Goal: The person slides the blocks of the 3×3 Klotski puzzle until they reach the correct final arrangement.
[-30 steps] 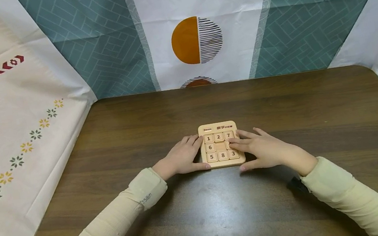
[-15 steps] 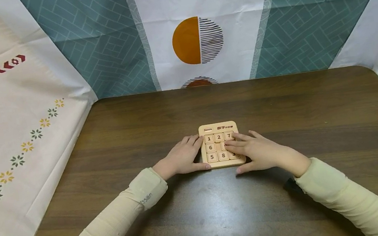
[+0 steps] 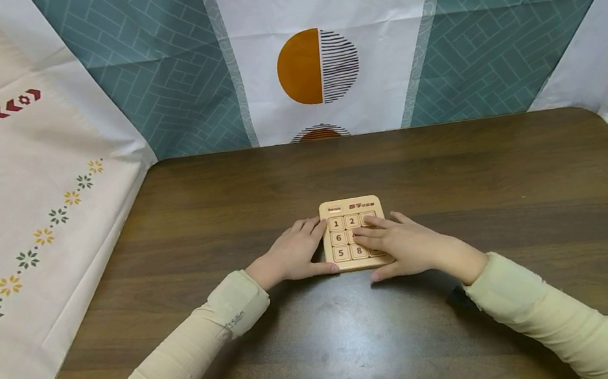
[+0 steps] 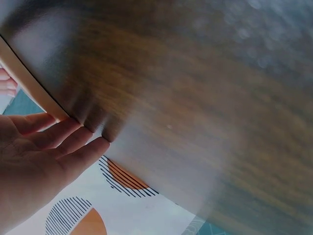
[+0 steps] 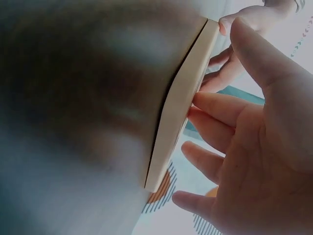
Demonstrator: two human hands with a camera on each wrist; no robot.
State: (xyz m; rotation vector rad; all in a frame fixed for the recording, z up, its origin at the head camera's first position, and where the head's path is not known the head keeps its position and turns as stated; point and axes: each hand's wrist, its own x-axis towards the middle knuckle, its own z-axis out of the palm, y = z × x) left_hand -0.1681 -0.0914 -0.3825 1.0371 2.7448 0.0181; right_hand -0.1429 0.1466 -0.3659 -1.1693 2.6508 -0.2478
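Note:
A light wooden number sliding puzzle [image 3: 358, 266] lies flat on the table, with tiles 1, 2, 6, 5 and 8 readable in the head view. My left hand [image 3: 295, 251] touches its left side, fingertips at the upper edge and thumb at the lower corner; its fingers [image 4: 80, 152] look straight in the left wrist view. My right hand [image 3: 409, 246] reaches over from the right. Two of its fingertips touch the puzzle's face, one on the middle tile [image 3: 351, 240], while the thumb lies below the frame. This hand hides most of the right column.
The dark wood-grain table [image 3: 234, 193] spreads around the puzzle. A teal and white patterned cloth [image 3: 177, 90] hangs behind the far edge, and a cream embroidered cloth [image 3: 1, 215] covers the left side. Both forearms wear beige sleeves.
My right hand has slid left across the puzzle, and a tile has moved with it from the right of the middle row into the central gap. My left hand has stayed put.

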